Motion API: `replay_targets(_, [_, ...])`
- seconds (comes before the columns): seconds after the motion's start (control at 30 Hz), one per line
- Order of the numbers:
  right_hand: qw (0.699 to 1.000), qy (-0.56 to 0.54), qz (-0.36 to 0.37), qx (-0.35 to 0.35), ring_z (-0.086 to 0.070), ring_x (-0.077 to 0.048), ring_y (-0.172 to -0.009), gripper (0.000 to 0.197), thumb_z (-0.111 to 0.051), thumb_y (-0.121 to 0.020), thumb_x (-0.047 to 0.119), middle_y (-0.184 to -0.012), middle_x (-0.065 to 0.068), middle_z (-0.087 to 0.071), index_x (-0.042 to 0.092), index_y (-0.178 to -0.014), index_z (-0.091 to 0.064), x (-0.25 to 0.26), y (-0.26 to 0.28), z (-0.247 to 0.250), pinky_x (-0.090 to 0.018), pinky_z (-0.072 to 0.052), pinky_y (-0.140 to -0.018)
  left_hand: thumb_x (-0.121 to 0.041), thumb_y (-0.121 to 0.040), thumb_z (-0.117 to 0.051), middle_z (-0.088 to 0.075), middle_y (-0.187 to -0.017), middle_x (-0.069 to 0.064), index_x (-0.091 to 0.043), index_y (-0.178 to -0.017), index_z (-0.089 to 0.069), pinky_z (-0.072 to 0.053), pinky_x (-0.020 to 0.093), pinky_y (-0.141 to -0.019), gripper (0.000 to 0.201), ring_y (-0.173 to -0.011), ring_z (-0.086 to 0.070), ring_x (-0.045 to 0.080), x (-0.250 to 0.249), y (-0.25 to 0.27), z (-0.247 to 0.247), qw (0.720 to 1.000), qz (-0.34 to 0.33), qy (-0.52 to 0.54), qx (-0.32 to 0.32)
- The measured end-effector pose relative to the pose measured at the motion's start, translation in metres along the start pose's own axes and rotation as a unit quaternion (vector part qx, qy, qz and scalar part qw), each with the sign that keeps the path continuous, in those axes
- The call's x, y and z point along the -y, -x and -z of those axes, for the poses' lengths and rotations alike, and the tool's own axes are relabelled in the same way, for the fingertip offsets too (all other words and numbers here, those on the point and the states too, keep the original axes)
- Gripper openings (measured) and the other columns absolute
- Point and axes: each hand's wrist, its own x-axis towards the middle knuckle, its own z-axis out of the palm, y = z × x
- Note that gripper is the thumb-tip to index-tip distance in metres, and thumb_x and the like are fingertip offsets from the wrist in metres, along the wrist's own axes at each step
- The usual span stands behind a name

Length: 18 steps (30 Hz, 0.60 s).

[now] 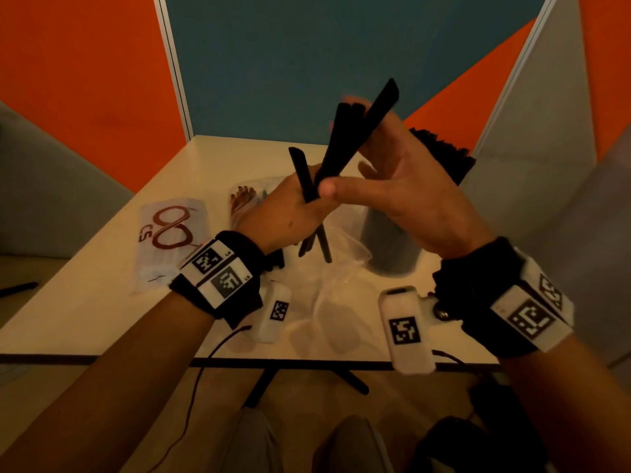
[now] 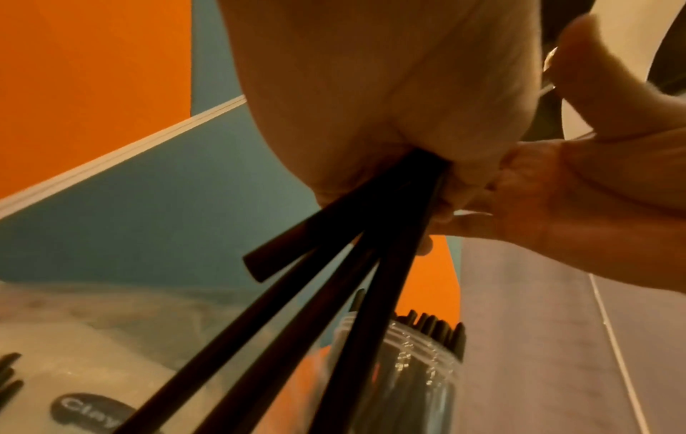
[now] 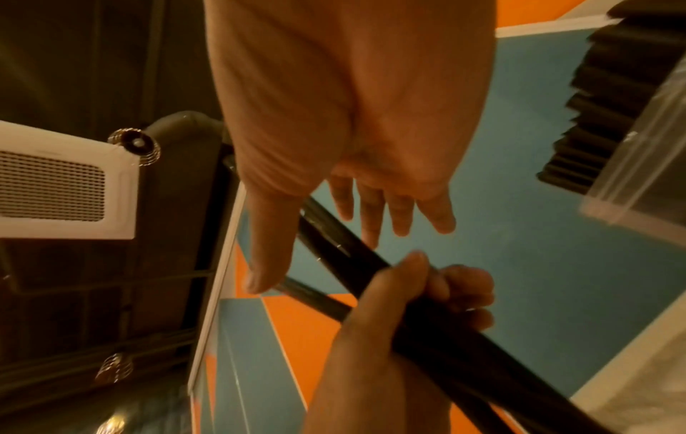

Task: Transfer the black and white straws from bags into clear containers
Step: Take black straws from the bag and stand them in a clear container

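My left hand [image 1: 300, 206] grips a bundle of black straws [image 1: 362, 128] in its fist above the table; they fan out upward and their lower ends stick out below the fist. My right hand [image 1: 372, 158] is flat against the bundle, fingers straight, thumb touching the straws near my left hand. In the right wrist view my left hand [image 3: 408, 317] curls round the straws [image 3: 464, 361]. A clear container [image 1: 389, 240] packed with black straws [image 1: 444, 155] stands just behind my right hand, also seen as the clear container [image 2: 419, 361] in the left wrist view. No white straws show clearly.
A flat clear bag with a red "8" logo [image 1: 170, 233] lies on the left of the table [image 1: 85, 312]. Another bag [image 1: 246, 196] lies behind my left hand. Crumpled clear plastic [image 1: 324, 291] lies near the front edge. Orange and blue partition walls enclose the table.
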Motion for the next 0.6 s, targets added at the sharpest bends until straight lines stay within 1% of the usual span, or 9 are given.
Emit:
replay_targets(0.07, [1.000, -0.003, 0.014, -0.016, -0.049, 0.000, -0.125, 0.080, -0.079, -0.074, 0.020, -0.131, 0.008, -0.057, 0.026, -0.140, -0.034, 0.004, -0.008, -0.010, -0.022, -0.040, -0.103, -0.030, -0.096, -0.050, -0.066, -0.081, -0.007, -0.025, -0.084, -0.061, -0.052, 0.031, -0.077, 0.016, -0.078, -0.064, 0.004, -0.008, 0.000, -0.003, 0.999, 0.009, 0.027, -0.019])
replay_targets(0.13, [0.999, -0.005, 0.008, -0.040, -0.060, -0.008, -0.114, 0.063, -0.077, -0.078, 0.017, -0.115, 0.000, -0.065, 0.022, -0.132, -0.044, 0.001, -0.017, -0.020, -0.031, -0.050, -0.098, -0.021, -0.096, -0.051, -0.069, -0.090, 0.010, -0.017, -0.092, -0.061, -0.056, 0.039, -0.081, 0.011, -0.086, -0.067, 0.017, -0.013, 0.001, -0.005, 0.998, 0.014, 0.064, -0.013])
replay_targets(0.17, [0.998, -0.008, 0.004, -0.057, -0.063, -0.011, -0.108, 0.052, -0.074, -0.081, 0.014, -0.111, -0.003, -0.065, 0.019, -0.126, -0.049, -0.002, -0.023, -0.025, -0.031, -0.052, -0.094, -0.018, -0.095, -0.053, -0.068, -0.096, 0.017, -0.015, -0.098, -0.060, -0.057, 0.040, -0.080, 0.008, -0.088, -0.067, 0.023, -0.013, 0.001, -0.005, 0.997, 0.015, 0.082, -0.004])
replay_targets(0.23, [0.996, -0.023, -0.012, -0.089, -0.064, -0.013, -0.101, 0.035, -0.069, -0.085, 0.011, -0.108, -0.006, -0.064, 0.014, -0.116, -0.054, -0.011, -0.031, -0.031, -0.024, -0.054, -0.089, -0.013, -0.094, -0.055, -0.068, -0.099, 0.022, -0.008, -0.103, -0.061, -0.057, 0.033, -0.077, 0.012, -0.088, -0.067, 0.027, -0.010, 0.000, -0.004, 0.995, 0.038, 0.092, 0.010])
replay_targets(0.3, [0.993, -0.043, -0.038, -0.100, -0.064, -0.016, -0.100, 0.030, -0.067, -0.086, 0.010, -0.108, -0.011, -0.065, 0.012, -0.114, -0.056, -0.023, -0.037, -0.036, -0.024, -0.053, -0.088, -0.011, -0.092, -0.057, -0.069, -0.096, 0.022, 0.000, -0.105, -0.062, -0.055, 0.029, -0.074, 0.018, -0.086, -0.066, 0.025, -0.004, -0.002, -0.004, 0.994, 0.066, 0.088, 0.026])
replay_targets(0.4, [0.991, -0.061, -0.062, -0.104, -0.065, -0.026, -0.102, 0.027, -0.064, -0.087, 0.011, -0.108, -0.017, -0.065, 0.012, -0.113, -0.055, -0.037, -0.039, -0.042, -0.037, -0.053, -0.094, -0.008, -0.087, -0.062, -0.071, -0.095, 0.017, -0.001, -0.104, -0.063, -0.057, 0.032, -0.080, 0.018, -0.088, -0.068, 0.022, 0.008, -0.001, -0.004, 0.991, 0.092, 0.087, 0.051])
replay_targets(0.43, [0.990, -0.071, -0.064, -0.107, -0.066, -0.026, -0.099, 0.024, -0.063, -0.088, 0.010, -0.104, -0.015, -0.066, 0.013, -0.111, -0.055, -0.039, -0.039, -0.043, -0.040, -0.052, -0.095, -0.007, -0.086, -0.064, -0.072, -0.092, 0.013, -0.002, -0.100, -0.065, -0.056, 0.029, -0.078, 0.016, -0.087, -0.069, 0.019, 0.011, 0.000, -0.004, 0.990, 0.099, 0.085, 0.058])
replay_targets(0.53, [0.987, -0.101, -0.062, -0.108, -0.068, -0.019, -0.088, 0.023, -0.060, -0.091, 0.008, -0.096, -0.007, -0.063, 0.015, -0.110, -0.051, -0.042, -0.038, -0.045, -0.042, -0.053, -0.094, -0.005, -0.081, -0.069, -0.069, -0.073, -0.008, -0.015, -0.084, -0.066, -0.046, 0.007, -0.060, 0.010, -0.067, -0.064, -0.004, 0.010, 0.004, -0.005, 0.990, 0.102, 0.066, 0.070])
replay_targets(0.6, [0.987, -0.107, -0.061, -0.105, -0.069, -0.018, -0.088, 0.028, -0.062, -0.090, 0.009, -0.098, -0.008, -0.063, 0.015, -0.114, -0.050, -0.040, -0.037, -0.046, -0.039, -0.054, -0.092, -0.005, -0.082, -0.069, -0.066, -0.070, -0.007, -0.008, -0.081, -0.066, -0.043, 0.004, -0.056, 0.004, -0.060, -0.061, -0.008, 0.008, 0.006, -0.007, 0.993, 0.089, 0.047, 0.063])
